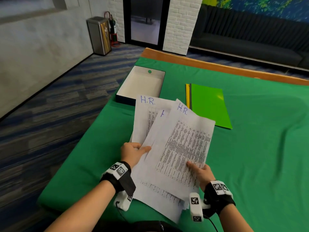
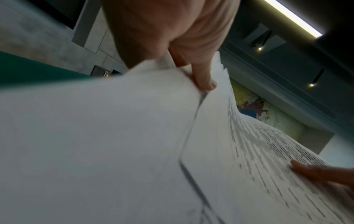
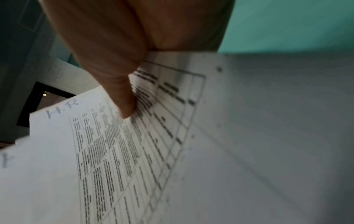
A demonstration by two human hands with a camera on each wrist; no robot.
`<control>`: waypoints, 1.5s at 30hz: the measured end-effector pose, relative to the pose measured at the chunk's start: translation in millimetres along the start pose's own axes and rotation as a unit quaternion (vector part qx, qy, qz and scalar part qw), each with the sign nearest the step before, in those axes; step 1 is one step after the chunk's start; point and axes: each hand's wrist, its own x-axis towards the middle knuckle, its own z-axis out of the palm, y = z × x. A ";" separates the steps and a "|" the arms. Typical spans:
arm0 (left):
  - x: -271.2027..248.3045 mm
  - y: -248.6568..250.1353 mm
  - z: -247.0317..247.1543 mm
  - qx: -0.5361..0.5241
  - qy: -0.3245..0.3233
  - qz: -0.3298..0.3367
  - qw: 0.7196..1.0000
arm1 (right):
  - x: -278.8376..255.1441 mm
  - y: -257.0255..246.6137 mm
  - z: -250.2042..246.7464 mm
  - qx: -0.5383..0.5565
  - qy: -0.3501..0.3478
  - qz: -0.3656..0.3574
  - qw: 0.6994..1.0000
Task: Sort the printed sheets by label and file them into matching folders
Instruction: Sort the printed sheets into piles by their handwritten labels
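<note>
Holding: H.R. sheets (image 1: pixel 168 148) fanned above the green cloth (image 1: pixel 250 156), near the body.
Left hand (image 1: pixel 132 153): pinching the fan's left edge, thumb on top.
Right hand (image 1: pixel 200 173): pinching the top sheet's low corner.
Folders: green folder (image 1: pixel 209 104) over yellow folder (image 1: pixel 187 96), just beyond the sheets, closed.
Doing it well: tapping edges even, checking each label, opening the matching folder first.

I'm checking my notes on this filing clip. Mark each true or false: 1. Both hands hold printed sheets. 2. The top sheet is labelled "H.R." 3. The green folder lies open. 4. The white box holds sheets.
1. True: the left hand and right hand both grip the printed sheets.
2. True.
3. False: the green folder lies shut on the table.
4. False: the white box shows only its bare inside.
</note>
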 end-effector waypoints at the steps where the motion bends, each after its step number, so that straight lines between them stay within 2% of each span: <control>1: 1.4 -0.4 -0.5 -0.001 0.001 -0.003 1.000 | 1.7 3.3 0.3 -0.007 0.007 -0.001 1.000; 5: 3.8 1.9 -2.1 -0.019 -0.002 -0.008 1.000 | 4.4 4.0 -5.8 -0.071 0.096 -0.006 0.993; 7: 8.0 -1.9 -5.5 -0.029 -0.016 -0.012 0.999 | 10.2 -3.6 -20.4 -0.071 0.170 -0.021 0.983; 9: 9.1 -2.3 -8.9 -0.019 -0.030 -0.020 0.999 | 18.2 -13.7 -40.6 -0.061 0.215 -0.029 0.974; 13: 8.4 -2.2 -9.9 0.026 -0.043 -0.015 0.999 | 21.1 -50.6 -71.5 -0.038 0.247 -0.057 0.966; 16: 5.7 -4.6 -5.8 0.030 -0.048 -0.024 0.998 | 25.4 -71.0 -77.1 -0.049 0.257 -0.063 0.963; 19: 4.7 -11.6 -1.1 0.050 -0.062 -0.048 0.996 | 21.5 -74.0 -62.7 -0.067 0.233 -0.083 0.967; 22: 6.7 -17.0 3.3 0.063 -0.052 -0.082 0.993 | 9.9 -61.7 -29.7 -0.127 0.146 -0.070 0.979; 24: 6.3 -16.8 6.6 0.052 -0.043 -0.082 0.994 | 14.0 -42.9 -13.6 -0.178 0.105 -0.058 0.977; 27: 0.1 -14.4 9.9 -0.026 -0.041 -0.089 0.995 | 21.1 -23.6 5.4 -0.251 0.047 -0.046 0.966; 29: -5.6 -14.0 11.2 0.034 -0.077 -0.092 0.992 | 21.3 -20.8 17.5 -0.271 -0.016 -0.038 0.962; 31: -12.8 -10.8 14.3 0.113 -0.102 -0.063 0.986 | 23.1 -21.4 21.0 -0.318 -0.037 -0.055 0.946; 32: -14.6 -9.2 15.5 0.116 -0.111 -0.035 0.986 | 23.2 -22.9 20.7 -0.328 -0.037 -0.065 0.942; 36: -28.6 12.8 14.2 0.045 -0.123 0.091 0.987 | 25.3 -20.4 1.5 -0.240 0.014 -0.091 0.966; 38: -32.4 22.7 10.7 0.000 -0.117 0.118 0.986 | 26.8 -13.3 -11.2 -0.174 0.014 -0.085 0.981; 42: -39.5 39.5 9.4 -0.100 -0.075 0.115 0.986 | 12.3 -10.7 -13.8 -0.065 -0.017 -0.101 0.993; 45: -41.7 48.0 9.7 -0.068 -0.021 0.176 0.982 | 3.3 -23.7 -5.0 0.016 0.016 -0.160 0.987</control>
